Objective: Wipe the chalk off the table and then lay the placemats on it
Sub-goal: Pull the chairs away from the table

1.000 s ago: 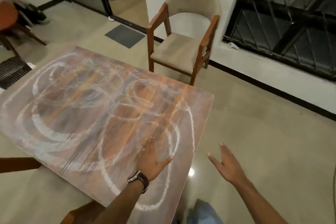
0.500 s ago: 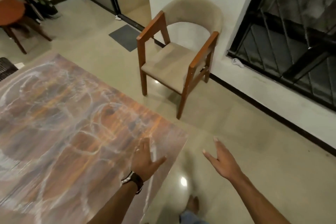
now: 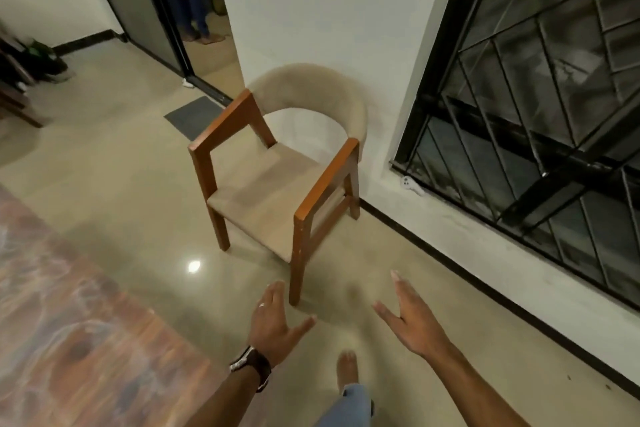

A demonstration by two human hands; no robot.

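The wooden table (image 3: pixel 62 340) fills the lower left corner, its brown top smeared with white chalk swirls. My left hand (image 3: pixel 273 322), with a watch on the wrist and a ring on one finger, hovers open over the floor just right of the table's corner. My right hand (image 3: pixel 412 319) is also open, fingers spread, held out over the floor further right. Neither hand holds anything. No cloth or placemats are in view.
A wooden armchair with a beige seat (image 3: pixel 277 184) stands against the white wall straight ahead. A barred black window (image 3: pixel 540 114) runs along the right. A grey doormat (image 3: pixel 194 116) lies before an open doorway where a person's legs (image 3: pixel 194 3) stand. My bare foot (image 3: pixel 348 369) is below.
The view has swung right and forward, away from the table toward the chair. My left hand has come off the tabletop and now hangs over the floor; both hands stay open.
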